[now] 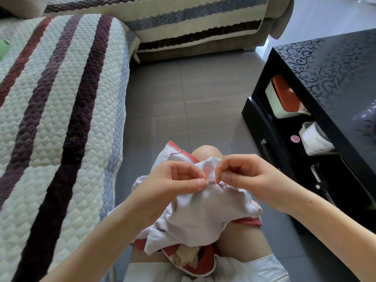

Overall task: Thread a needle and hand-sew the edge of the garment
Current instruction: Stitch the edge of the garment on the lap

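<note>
While the left hand (168, 180) pinches the white garment (203, 208) at six o'clock, the grip of the right hand (248, 174) is tight on the red thread (209, 173). Some stitches look done; more edge is left.

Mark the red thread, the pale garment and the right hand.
red thread (208, 173): head view, loose loop above the sewn edge.
pale garment (203, 208): head view, bare cloth below the sewn edge.
right hand (250, 176): head view, middle of the hand.

Left hand (173, 181), right hand (246, 174) close together, both pinching garment (203, 210) edge.
</note>
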{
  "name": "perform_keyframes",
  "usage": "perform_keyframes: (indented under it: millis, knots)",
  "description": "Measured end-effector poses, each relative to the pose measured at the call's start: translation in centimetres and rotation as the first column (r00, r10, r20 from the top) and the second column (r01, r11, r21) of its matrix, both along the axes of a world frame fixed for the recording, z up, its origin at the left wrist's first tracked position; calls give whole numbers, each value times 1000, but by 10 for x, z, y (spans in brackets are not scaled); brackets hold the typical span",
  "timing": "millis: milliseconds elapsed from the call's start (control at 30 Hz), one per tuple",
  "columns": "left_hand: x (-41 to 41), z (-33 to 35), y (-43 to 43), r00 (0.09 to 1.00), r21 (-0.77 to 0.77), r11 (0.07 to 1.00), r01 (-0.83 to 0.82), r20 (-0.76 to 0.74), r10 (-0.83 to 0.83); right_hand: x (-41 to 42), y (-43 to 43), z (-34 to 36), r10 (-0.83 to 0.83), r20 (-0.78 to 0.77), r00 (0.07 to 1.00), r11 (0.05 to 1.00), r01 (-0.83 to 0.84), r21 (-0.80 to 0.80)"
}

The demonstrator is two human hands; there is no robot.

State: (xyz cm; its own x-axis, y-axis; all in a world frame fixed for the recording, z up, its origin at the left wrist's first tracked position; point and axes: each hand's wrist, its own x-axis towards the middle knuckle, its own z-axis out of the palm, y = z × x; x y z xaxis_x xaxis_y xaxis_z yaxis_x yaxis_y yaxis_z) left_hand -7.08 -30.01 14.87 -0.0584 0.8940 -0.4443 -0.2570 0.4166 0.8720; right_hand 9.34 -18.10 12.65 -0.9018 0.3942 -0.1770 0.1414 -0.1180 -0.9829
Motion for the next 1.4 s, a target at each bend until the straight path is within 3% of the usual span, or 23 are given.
perform_keyframes:
  millis: [400, 533, 633, 767, 833, 867, 933, 1000, 1100, 1200, 1300, 1400]
  knots:
    - [9, -8, -3, 996, 67, 996, -61, -62, 65, -1, -11, -9, -29, -63, 998, 992, 21, -128]
    - [11, -10, -3, 989, 59, 987, -148, 24, 146, 7, -6, -20, -53, -53, 997, 996, 49, -70]
    - [14, -11, 0, 985, 89, 981, -170, 7, 170, 7, -8, -24, -72, -77, 994, 997, 71, -14]
    - [16, -14, 4, 984, 158, 972, -172, -26, 178, -1, -15, -21, -148, -155, 977, 987, 136, -85]
    - [17, -14, 5, 979, 170, 968, -186, -51, 197, -1, -16, -22, -194, -152, 969, 976, 206, 65]
    - [18, -16, 5, 977, 167, 967, -192, -65, 205, 0, -16, -23, -213, -156, 965, 935, 247, 253]
    - [18, -19, 6, 972, 147, 966, -211, -76, 224, 4, -17, -23, -248, -228, 941, 723, 337, 603]
    - [18, -21, 7, 970, 141, 966, -216, -86, 230, 3, -17, -19, -226, -359, 905, 511, 424, 748]
    - [20, -20, 9, 971, 169, 963, -209, -78, 224, -5, -20, -15, -153, -455, 877, 327, 479, 815]
    - [20, -19, 8, 972, 173, 962, -211, -67, 225, -8, -19, -11, -120, -477, 870, 260, 492, 831]
    - [21, -24, 5, 961, 163, 957, -240, -104, 258, -11, -23, -3, -71, -460, 885, 270, 461, 845]
    - [23, -24, 3, 963, 170, 951, -257, -41, 268, -12, -23, 1, -77, -407, 910, 268, 412, 871]
